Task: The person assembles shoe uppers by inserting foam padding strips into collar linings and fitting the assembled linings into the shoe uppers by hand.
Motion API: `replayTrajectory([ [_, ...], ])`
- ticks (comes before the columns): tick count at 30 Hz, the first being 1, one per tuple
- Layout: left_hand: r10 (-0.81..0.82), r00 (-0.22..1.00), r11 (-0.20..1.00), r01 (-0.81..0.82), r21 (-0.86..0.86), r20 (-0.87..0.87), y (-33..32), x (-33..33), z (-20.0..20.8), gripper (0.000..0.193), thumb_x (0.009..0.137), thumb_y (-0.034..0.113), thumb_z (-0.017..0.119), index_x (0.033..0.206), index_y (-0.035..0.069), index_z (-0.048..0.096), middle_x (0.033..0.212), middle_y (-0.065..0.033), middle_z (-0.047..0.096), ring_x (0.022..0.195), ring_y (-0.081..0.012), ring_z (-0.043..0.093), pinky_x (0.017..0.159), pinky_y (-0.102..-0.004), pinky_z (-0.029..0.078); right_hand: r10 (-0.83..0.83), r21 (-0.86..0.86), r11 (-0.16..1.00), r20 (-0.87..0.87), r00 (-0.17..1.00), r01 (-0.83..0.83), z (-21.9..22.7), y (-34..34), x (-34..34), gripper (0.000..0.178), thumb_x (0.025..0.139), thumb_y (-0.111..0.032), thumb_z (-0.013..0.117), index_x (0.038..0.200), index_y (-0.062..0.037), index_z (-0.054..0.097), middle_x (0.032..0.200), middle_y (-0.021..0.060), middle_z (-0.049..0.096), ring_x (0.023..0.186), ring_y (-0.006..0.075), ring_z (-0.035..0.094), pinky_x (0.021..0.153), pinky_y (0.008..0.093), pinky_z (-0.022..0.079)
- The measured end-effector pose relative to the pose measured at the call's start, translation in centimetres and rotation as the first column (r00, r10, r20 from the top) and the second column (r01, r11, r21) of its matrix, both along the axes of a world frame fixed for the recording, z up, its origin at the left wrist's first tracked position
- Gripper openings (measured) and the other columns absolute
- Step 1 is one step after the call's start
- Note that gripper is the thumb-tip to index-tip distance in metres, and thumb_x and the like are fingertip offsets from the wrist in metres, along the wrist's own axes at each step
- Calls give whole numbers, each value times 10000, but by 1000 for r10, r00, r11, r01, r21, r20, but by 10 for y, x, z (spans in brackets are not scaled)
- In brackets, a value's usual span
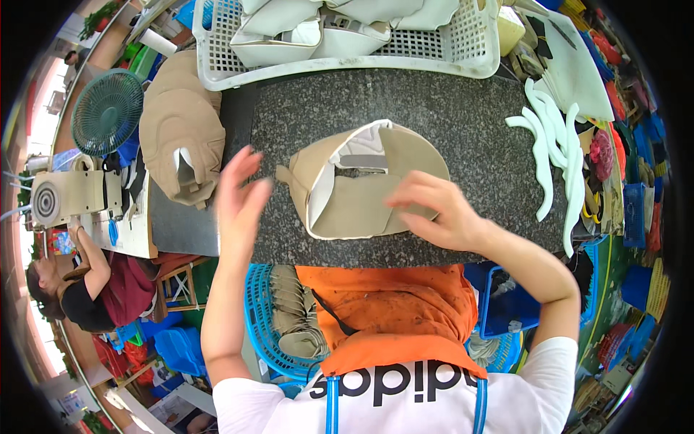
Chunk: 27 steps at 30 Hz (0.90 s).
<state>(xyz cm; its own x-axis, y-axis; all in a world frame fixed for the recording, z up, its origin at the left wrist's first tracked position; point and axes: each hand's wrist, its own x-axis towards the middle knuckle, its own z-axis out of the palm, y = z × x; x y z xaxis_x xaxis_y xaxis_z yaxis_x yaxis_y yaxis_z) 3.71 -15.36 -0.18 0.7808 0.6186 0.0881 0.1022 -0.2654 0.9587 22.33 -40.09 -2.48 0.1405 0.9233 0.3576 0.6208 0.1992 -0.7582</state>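
Spread left hand (243,191) stands clear of beige piece (353,204); right hand (442,215) overlaps its edge, grip unclear.

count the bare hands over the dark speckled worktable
2: the left hand, just left of the beige sewn piece, with fingers spread, and the right hand, over that piece's right side. Neither is hidden.
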Motion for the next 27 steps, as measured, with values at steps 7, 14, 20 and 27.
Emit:
replayTrajectory([
  [7, -302, 948, 906, 317, -279, 98, -66, 33, 43, 392, 762, 16, 712, 1131, 25, 580, 988, -36, 647, 911, -95, 597, 807, -257, 480, -78, -78, 997, -997, 5, -28, 45, 33, -11, 396, 937, -265, 559, 1232, -3, 525, 1078, 62, 619, 968, 152, 596, 866, 322, 476],
  [14, -645, 731, 731, 675, 97, -222, -62, 36, 61, 159, 736, 58, 703, 857, -14, 630, 679, -114, 631, 614, -220, 625, 593, -296, 494, -57, 17, 993, -785, 617, 115, 39, 13, -12, 459, 891, -182, 636, 1275, 12, 476, 1177, 87, 585, 1093, 153, 541, 947, 333, 428],
  [20, -676, 494, 539, 837, 91, -546, -42, 40, 30, 492, 693, 166, 771, 1114, 13, 568, 1007, -181, 637, 965, -312, 626, 828, -369, 479, 70, 64, 991, -996, -51, 115, 1, 6, -42, 584, 874, -143, 631, 1372, -15, 353, 1335, 125, 475, 1247, 255, 456, 1059, 421, 356],
  [27, -242, 946, 844, 315, -435, 215, -74, 27, 14, 441, 791, 19, 707, 1201, -14, 550, 1113, -80, 641, 962, -132, 620, 873, -300, 489, 57, 49, 998, -948, -313, 32, -3, 11, -50, 579, 901, -215, 575, 1392, -25, 332, 1362, 127, 459, 1251, 280, 459, 1067, 439, 349],
])
